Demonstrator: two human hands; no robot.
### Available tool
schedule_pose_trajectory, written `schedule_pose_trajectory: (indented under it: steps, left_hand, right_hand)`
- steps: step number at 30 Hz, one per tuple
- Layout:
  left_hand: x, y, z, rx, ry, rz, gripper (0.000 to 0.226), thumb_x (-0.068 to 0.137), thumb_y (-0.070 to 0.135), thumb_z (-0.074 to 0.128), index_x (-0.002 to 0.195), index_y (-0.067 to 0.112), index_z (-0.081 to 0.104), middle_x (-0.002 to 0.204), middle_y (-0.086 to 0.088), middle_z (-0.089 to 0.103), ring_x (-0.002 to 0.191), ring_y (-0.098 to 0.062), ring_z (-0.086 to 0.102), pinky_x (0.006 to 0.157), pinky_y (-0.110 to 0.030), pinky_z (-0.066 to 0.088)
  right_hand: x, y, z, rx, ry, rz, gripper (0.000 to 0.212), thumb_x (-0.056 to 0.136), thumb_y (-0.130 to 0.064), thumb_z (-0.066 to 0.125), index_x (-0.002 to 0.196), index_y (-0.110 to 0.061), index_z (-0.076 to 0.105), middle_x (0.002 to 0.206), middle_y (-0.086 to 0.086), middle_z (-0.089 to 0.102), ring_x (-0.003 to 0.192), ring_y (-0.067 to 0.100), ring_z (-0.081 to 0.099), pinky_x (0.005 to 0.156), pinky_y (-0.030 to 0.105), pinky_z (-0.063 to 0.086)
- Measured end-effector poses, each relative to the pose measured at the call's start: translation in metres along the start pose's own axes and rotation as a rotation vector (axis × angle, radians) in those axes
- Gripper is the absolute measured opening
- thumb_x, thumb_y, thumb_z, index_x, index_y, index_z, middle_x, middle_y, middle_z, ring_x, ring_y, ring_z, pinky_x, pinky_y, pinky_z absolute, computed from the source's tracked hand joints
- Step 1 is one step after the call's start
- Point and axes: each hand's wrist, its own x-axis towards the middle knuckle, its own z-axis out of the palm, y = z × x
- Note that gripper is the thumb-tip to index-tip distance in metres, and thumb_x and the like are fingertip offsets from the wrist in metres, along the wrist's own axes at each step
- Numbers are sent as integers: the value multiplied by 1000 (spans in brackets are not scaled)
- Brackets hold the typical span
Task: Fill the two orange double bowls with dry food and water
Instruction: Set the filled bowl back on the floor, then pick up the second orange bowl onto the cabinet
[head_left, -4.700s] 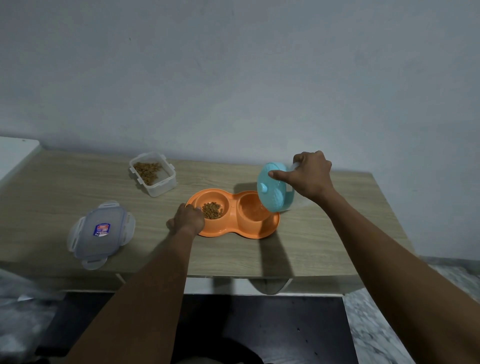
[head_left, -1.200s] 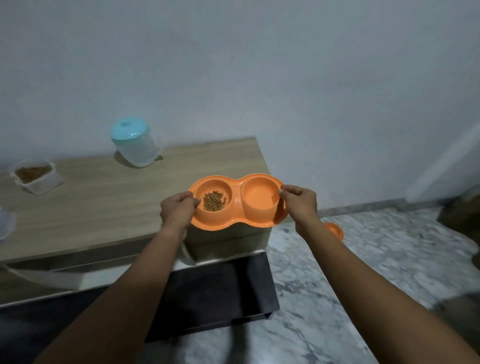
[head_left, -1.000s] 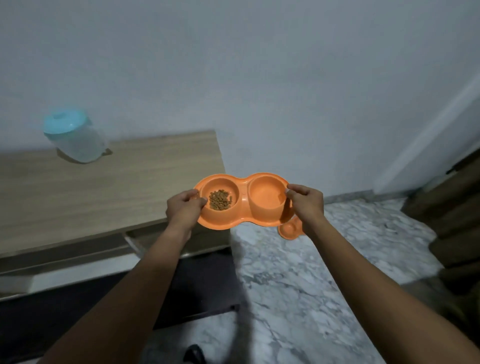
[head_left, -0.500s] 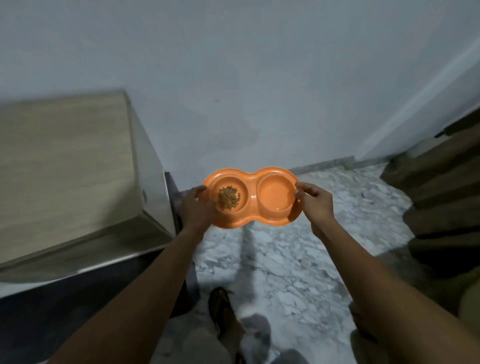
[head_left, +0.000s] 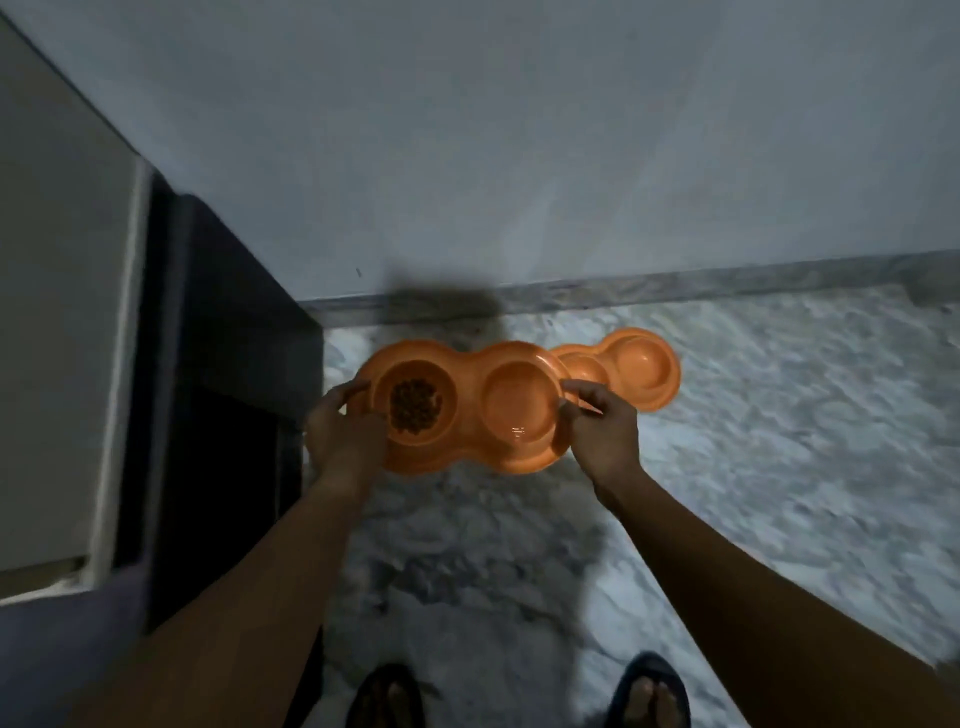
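I hold an orange double bowl level above the floor with both hands. My left hand grips its left end and my right hand grips its right end. Its left cup holds brown dry food; its right cup holds a little water. A second orange double bowl lies on the marble floor beside the wall, just behind my right hand, partly hidden by the held bowl. What is in its cups I cannot tell.
The wooden table's end panel and dark base stand at the left. A grey wall and skirting run behind the bowls. My sandalled feet stand on the marble floor.
I have turned away from the table and look steeply down. The held bowl has come low toward the floor by the wall, and the second bowl has come into view behind it.
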Motion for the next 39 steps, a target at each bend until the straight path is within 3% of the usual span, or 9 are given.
schedule_pose_trajectory:
  steps: [4, 8, 14, 18, 22, 26, 32, 35, 39]
  left_hand:
    - [69, -74, 63, -2, 41, 9, 31, 87, 13, 61, 115, 25, 69, 114, -5, 65, 102, -23, 59, 85, -32, 48]
    - [111, -127, 94, 14, 55, -23, 36, 86, 11, 60, 118, 27, 64, 109, -3, 63, 95, -23, 57, 79, -32, 47]
    - [147, -148, 101, 74, -23, -25, 53, 68, 9, 55, 111, 38, 66, 112, -1, 69, 98, -32, 67, 78, -48, 61]
    - [143, -141, 106, 115, -37, -45, 60, 70, 16, 57, 126, 36, 61, 127, -4, 65, 109, -31, 64, 89, -47, 57]
    - [100, -119, 136, 356, 111, 387, 41, 75, 19, 52, 113, 20, 67, 119, -12, 65, 112, -36, 59, 99, -48, 47]
    - [47, -89, 208, 286, -87, 635, 29, 75, 21, 63, 102, 14, 70, 103, -10, 70, 101, -31, 63, 93, -36, 46]
    - [-11, -55, 312, 436, -195, 350, 51, 88, 41, 65, 130, 13, 57, 129, -13, 59, 119, -33, 57, 95, -38, 44]
    - [-9, -55, 345, 533, -175, 133, 58, 93, 38, 58, 140, 9, 40, 140, -15, 45, 123, -40, 53, 96, -45, 44]
    - [0, -63, 358, 597, -154, 135, 55, 87, 22, 58, 138, 10, 41, 140, -16, 43, 124, -41, 50, 95, -45, 44]
  right_hand:
    - [79, 90, 52, -58, -39, -57, 18, 93, -10, 67, 106, -20, 73, 80, 2, 71, 60, 7, 65, 69, 40, 58]
    - [119, 153, 90, -163, -79, -162, 27, 92, -7, 64, 115, -16, 73, 107, 9, 74, 96, 27, 70, 84, 47, 58]
    - [132, 177, 109, -221, -71, -255, 34, 91, -18, 56, 122, -16, 70, 117, 8, 72, 106, 27, 66, 88, 44, 54]
    - [128, 170, 104, -317, -120, -251, 48, 88, -37, 51, 129, -18, 67, 125, 8, 69, 114, 26, 63, 94, 43, 51]
    - [133, 155, 74, -357, -22, -298, 35, 88, -30, 68, 119, -15, 72, 113, 10, 73, 102, 25, 68, 89, 39, 52]
    - [157, 145, 14, -278, 170, -193, 26, 87, -32, 70, 109, -19, 74, 106, 7, 72, 95, 23, 67, 85, 37, 53]
    - [217, 155, -68, -312, 450, 41, 56, 86, -44, 71, 134, -19, 59, 135, 16, 57, 127, 38, 52, 100, 48, 44]
    - [242, 166, -85, -272, 401, 120, 60, 92, -47, 64, 142, -18, 53, 144, 15, 52, 132, 40, 46, 104, 53, 42]
    - [242, 179, -92, -238, 353, 79, 48, 93, -38, 62, 136, -17, 61, 133, 12, 64, 123, 34, 58, 103, 50, 49]
